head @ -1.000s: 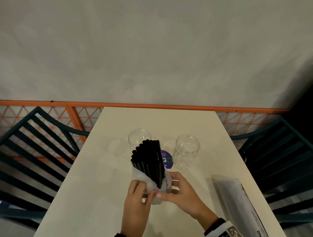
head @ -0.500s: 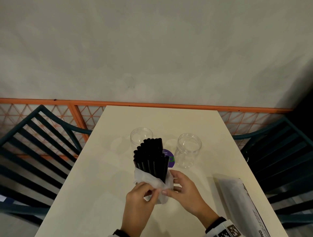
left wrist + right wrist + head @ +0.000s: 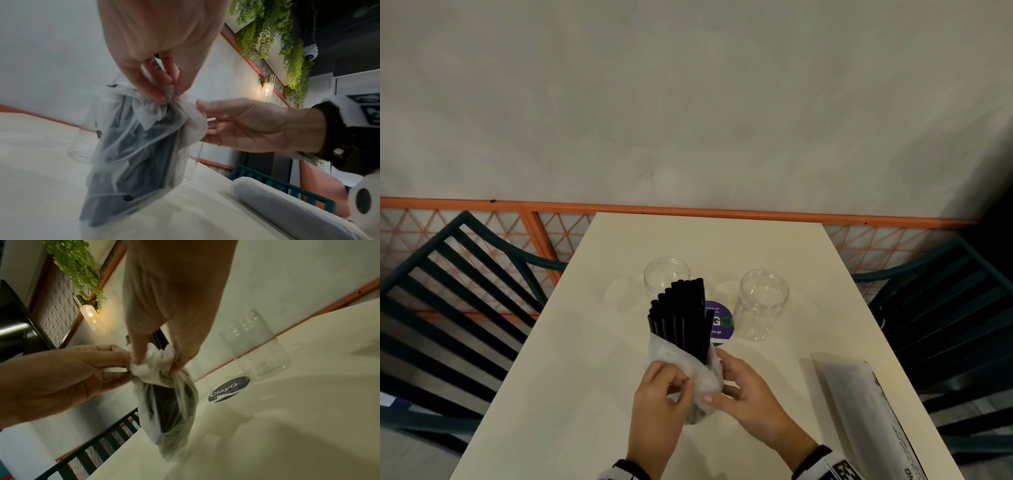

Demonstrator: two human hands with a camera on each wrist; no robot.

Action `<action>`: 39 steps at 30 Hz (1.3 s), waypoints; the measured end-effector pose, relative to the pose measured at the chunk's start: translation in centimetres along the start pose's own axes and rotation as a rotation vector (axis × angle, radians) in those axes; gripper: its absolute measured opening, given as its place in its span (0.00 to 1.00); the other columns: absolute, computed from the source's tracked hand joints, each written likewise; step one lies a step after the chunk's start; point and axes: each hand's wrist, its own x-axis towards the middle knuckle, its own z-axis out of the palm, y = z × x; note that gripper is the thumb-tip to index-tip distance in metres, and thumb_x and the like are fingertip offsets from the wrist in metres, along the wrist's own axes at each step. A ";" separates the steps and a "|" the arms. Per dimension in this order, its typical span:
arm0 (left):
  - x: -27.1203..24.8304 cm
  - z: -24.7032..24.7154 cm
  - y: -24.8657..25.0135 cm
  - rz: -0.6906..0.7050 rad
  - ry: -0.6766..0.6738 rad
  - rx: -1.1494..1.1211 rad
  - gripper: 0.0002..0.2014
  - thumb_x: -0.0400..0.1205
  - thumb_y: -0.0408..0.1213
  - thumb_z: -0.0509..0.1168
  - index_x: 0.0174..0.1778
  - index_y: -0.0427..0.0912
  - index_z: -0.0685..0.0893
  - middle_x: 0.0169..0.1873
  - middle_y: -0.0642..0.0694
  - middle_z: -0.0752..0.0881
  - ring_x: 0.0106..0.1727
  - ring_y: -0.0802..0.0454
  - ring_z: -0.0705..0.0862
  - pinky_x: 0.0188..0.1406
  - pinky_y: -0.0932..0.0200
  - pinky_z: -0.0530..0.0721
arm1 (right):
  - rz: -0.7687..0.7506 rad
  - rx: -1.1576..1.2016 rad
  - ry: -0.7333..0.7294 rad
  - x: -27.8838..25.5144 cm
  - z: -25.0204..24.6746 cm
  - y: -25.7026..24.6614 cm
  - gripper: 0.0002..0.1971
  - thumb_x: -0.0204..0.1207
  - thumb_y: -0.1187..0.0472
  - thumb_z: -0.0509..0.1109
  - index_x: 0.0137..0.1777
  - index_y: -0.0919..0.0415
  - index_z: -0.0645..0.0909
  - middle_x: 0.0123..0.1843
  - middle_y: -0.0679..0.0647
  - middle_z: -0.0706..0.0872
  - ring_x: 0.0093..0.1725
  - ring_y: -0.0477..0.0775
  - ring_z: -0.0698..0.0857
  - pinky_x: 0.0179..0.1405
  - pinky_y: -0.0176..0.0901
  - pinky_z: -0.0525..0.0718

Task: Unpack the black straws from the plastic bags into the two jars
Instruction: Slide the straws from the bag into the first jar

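Note:
A bundle of black straws (image 3: pixel 679 317) stands upright on the cream table (image 3: pixel 592 359), in front of the two clear jars. Its translucent plastic bag (image 3: pixel 688 366) is bunched down around the lower half, so the straw tops are bare. My left hand (image 3: pixel 686 382) pinches the bunched film (image 3: pixel 150 112) between thumb and fingers. My right hand (image 3: pixel 717 377) grips the gathered bag (image 3: pixel 156 360) from the other side. The left jar (image 3: pixel 667 279) and the right jar (image 3: pixel 763 303) stand open with nothing inside. A second bag of straws (image 3: pixel 859 401) lies at the right.
A round purple sticker (image 3: pixel 720 322) is stuck to the table between the jars. Dark slatted chairs (image 3: pixel 465 308) flank the table on both sides. An orange rail (image 3: pixel 688 207) and a grey wall run behind the far edge.
Both hands have worked the bag a little further down the straws and shifted their hold on the film. The bundle stays upright in the same spot.

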 end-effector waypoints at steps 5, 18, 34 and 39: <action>-0.8 0.0 0.0 0.026 -0.164 -0.059 0.09 0.71 0.47 0.66 0.29 0.49 0.76 0.37 0.59 0.77 0.36 0.61 0.78 0.33 0.74 0.75 | 0.042 -0.160 0.092 0.6 -0.3 1.1 0.17 0.70 0.63 0.75 0.49 0.40 0.76 0.54 0.53 0.85 0.53 0.50 0.84 0.48 0.30 0.83; 5.1 -2.7 7.6 0.219 0.043 0.348 0.32 0.75 0.65 0.54 0.75 0.56 0.64 0.75 0.45 0.69 0.78 0.43 0.63 0.74 0.45 0.63 | -0.079 -0.366 0.230 0.2 0.5 2.6 0.12 0.78 0.60 0.64 0.61 0.57 0.78 0.54 0.50 0.84 0.53 0.47 0.82 0.43 0.32 0.84; 5.3 -0.5 6.3 -0.091 -0.248 0.812 0.21 0.77 0.54 0.51 0.62 0.58 0.81 0.60 0.38 0.85 0.63 0.30 0.80 0.59 0.26 0.74 | -0.029 -0.414 0.118 0.9 0.7 3.9 0.13 0.73 0.65 0.64 0.42 0.42 0.74 0.41 0.44 0.85 0.45 0.50 0.82 0.41 0.41 0.85; 5.3 -0.4 6.1 -0.029 -0.257 0.764 0.19 0.77 0.53 0.52 0.57 0.57 0.83 0.57 0.45 0.88 0.59 0.36 0.84 0.56 0.35 0.80 | -0.046 -0.342 0.109 0.7 0.6 3.7 0.18 0.76 0.65 0.66 0.53 0.36 0.75 0.45 0.30 0.87 0.49 0.41 0.84 0.45 0.28 0.83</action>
